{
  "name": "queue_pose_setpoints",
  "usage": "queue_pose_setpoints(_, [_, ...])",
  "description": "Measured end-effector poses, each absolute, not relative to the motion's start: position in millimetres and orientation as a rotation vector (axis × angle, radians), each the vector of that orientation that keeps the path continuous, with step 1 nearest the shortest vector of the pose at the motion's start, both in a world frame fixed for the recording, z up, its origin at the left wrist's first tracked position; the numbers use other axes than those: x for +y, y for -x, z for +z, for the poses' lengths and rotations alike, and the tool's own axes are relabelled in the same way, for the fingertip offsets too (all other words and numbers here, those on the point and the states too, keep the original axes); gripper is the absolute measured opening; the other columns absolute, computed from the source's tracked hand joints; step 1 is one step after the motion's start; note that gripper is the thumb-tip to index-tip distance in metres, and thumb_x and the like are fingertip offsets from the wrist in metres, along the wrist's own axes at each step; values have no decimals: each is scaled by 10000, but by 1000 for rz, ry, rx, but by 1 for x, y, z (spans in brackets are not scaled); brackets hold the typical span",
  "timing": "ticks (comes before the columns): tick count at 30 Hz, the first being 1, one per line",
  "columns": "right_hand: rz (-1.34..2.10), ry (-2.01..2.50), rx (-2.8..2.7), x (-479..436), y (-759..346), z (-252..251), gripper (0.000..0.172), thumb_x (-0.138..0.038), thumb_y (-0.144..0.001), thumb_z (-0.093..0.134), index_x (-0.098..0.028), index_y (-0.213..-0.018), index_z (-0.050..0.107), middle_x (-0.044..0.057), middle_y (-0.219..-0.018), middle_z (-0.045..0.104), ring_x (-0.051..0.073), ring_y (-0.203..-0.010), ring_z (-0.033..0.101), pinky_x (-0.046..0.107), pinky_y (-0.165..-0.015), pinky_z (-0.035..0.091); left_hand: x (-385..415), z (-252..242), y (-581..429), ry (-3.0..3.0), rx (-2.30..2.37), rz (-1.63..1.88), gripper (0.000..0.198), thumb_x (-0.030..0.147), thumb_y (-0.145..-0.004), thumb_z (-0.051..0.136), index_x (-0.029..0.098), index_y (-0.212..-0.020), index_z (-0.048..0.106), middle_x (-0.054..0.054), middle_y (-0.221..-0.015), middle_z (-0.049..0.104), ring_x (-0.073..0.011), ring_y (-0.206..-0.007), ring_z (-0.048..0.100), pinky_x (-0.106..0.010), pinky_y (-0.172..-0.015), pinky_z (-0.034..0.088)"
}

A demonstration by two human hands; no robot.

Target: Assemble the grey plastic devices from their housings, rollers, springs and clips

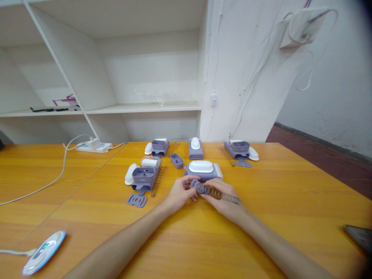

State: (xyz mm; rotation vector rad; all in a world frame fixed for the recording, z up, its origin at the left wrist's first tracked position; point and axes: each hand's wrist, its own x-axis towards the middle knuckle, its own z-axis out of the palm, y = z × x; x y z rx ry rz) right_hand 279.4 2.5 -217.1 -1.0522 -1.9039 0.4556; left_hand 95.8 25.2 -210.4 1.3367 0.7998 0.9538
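My left hand point(180, 192) pinches a small purple slotted plate point(194, 183) between thumb and fingers. My right hand point(225, 202) is closed on a long metal coil spring point(231, 198), one end of which meets the plate. Just beyond my fingers lies a purple brush-like unit point(205, 175) with a white bristled pad point(200, 166) on top. To the left are a purple housing point(144, 174) with a white cover point(131, 174) against it, another coil spring point(158, 180) beside it, and a second slotted plate point(136, 200) flat on the table.
Farther back on the wooden table point(276, 217) are a small purple cup point(176, 160), an upright brush unit point(195, 148) and more parts at left point(159, 146) and right point(238, 148). A lit charging pad point(43, 254), power strip point(94, 146) and phone point(360, 235) lie around.
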Motion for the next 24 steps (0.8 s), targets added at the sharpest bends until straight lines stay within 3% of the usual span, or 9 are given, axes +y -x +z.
queue_pose_setpoints(9, [417, 1090, -1882, 3, -280, -221, 203, -334, -790, 623, -245, -971, 649, 40, -918, 669, 218, -850, 623, 330, -770, 496, 25, -211, -97, -1360, 736, 919, 516, 343, -725, 680, 124, -1162, 513, -78, -973, 604, -169, -825, 610, -292, -719, 508])
queue_pose_setpoints(14, [408, 1174, -1806, 3, -275, -222, 193, -349, -784, 624, -238, -938, 661, 41, -917, 682, 216, -840, 634, 325, -751, 504, 25, -211, -98, -1280, 735, 950, 606, 326, -680, 718, 153, -1197, 452, -57, -939, 589, -147, -731, 618, -300, -677, 521])
queue_pose_setpoints(20, [425, 1180, -1777, 3, -271, -229, 233, -376, -776, 622, -245, -964, 660, 32, -899, 701, 220, -802, 653, 341, -743, 524, 24, -213, -101, -1331, 794, 979, 474, 301, -717, 649, 124, -1126, 485, -59, -848, 615, -136, -622, 603, -250, -531, 496])
queue_pose_setpoints(24, [512, 1212, -1779, 4, -270, -225, 152, -359, -768, 624, -263, -879, 667, 10, -867, 704, 210, -807, 656, 322, -731, 528, 25, -214, -101, -1367, 835, 942, 488, 261, -705, 634, 98, -1148, 512, -58, -796, 639, -113, -535, 575, -239, -499, 472])
